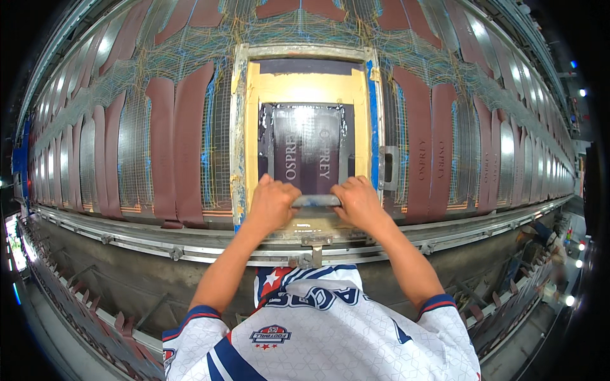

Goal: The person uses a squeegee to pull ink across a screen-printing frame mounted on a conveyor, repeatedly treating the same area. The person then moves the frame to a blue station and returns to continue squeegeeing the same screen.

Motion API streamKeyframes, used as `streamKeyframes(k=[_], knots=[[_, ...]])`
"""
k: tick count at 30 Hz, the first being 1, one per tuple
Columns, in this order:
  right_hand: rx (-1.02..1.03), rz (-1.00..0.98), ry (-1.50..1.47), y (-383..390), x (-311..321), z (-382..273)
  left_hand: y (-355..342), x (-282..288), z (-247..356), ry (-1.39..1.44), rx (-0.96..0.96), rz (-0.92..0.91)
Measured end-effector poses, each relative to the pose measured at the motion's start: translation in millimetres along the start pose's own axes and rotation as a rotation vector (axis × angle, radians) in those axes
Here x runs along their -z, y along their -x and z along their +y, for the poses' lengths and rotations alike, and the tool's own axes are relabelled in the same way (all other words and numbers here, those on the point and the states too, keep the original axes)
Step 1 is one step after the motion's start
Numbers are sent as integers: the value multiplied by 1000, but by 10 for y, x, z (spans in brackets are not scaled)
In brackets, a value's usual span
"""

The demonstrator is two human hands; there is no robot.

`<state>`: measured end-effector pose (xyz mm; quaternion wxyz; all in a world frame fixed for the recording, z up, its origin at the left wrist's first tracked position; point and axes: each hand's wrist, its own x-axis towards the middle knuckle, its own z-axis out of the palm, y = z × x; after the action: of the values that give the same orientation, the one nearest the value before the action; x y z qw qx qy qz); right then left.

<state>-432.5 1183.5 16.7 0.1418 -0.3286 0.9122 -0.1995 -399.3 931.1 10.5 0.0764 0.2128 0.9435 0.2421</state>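
Observation:
My left hand (275, 198) and my right hand (354, 198) are closed around the two ends of a grey squeegee bar (316, 200), which lies crosswise near the lower edge of a printing screen. The screen's metal frame (305, 51) is lined with tan tape (298, 82) and has blue tape at the sides. Inside it, dark glossy ink (305, 127) borders a stencil area with pale lettering, above the bar. A metal side handle (389, 166) sticks out from the frame's right side, beyond my right hand.
Maroon cut pieces (187, 146), some marked with lettering, lie in rows on a long printing table with mesh and thin coloured lines, to both sides of the screen. A metal rail (147, 244) runs along the near edge. Below it are dark floor and metal framework (146, 295).

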Motion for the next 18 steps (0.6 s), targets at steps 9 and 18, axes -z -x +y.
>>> streamKeyframes(k=[9, 18], knots=[[-156, -100, -11, -1832, 777, 976, -1862, 651, -958, -156, 53, -8], [-17, 76, 30, -608, 84, 392, -588, 59, -399, 6, -4, 61]])
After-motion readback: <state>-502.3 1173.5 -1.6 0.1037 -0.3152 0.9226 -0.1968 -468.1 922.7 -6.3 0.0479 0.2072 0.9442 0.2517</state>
